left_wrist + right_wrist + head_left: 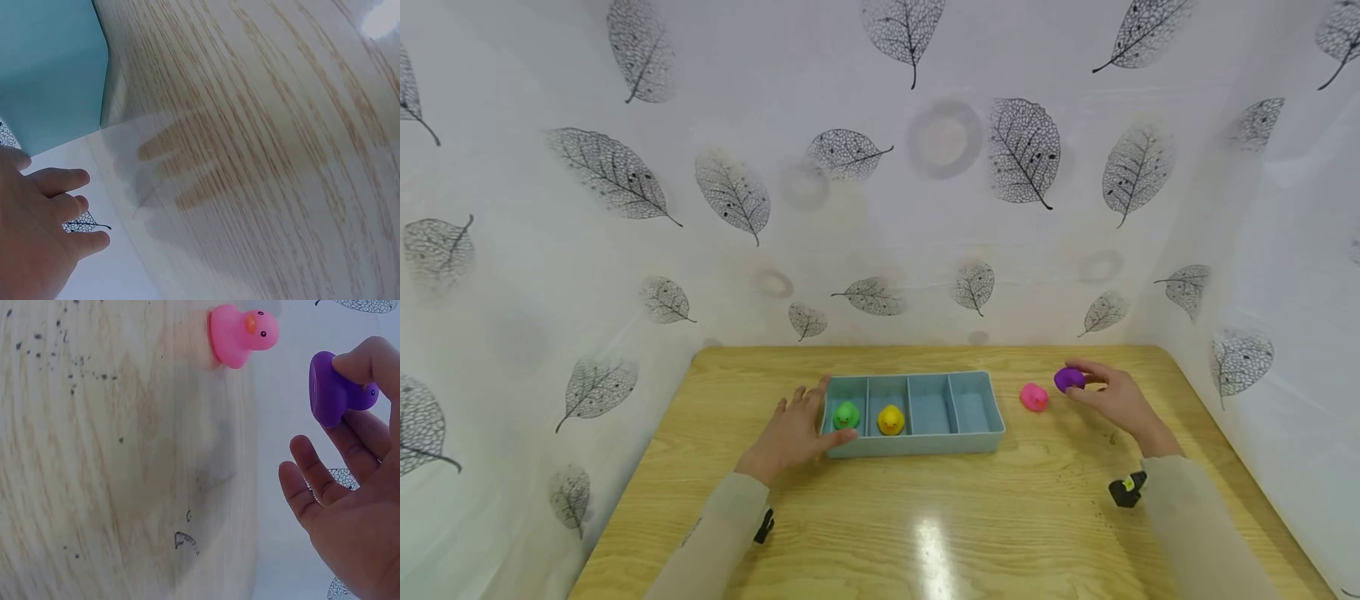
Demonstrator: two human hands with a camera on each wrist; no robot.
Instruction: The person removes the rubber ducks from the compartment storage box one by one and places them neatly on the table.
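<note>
A purple rubber duck (328, 390) is pinched between the thumb and fingers of my right hand (1116, 400), and in the right wrist view it appears raised off the table. Beside it a pink rubber duck (1033, 397) sits on the wood. My left hand (797, 433) rests at the left end of a blue-grey divided box (917, 444), fingers spread along its side and thumb over the front rim. In the box's leftmost compartment sits a green rubber duck (846, 415); a yellow rubber duck (891, 420) occupies the compartment beside it. The two compartments on the right hold nothing.
The wooden table (865, 525) carries small dark marks near the right hand. White sheeting with a leaf print (880, 225) rises behind the table and along both sides. A black wrist camera (1126, 490) shows below the right sleeve.
</note>
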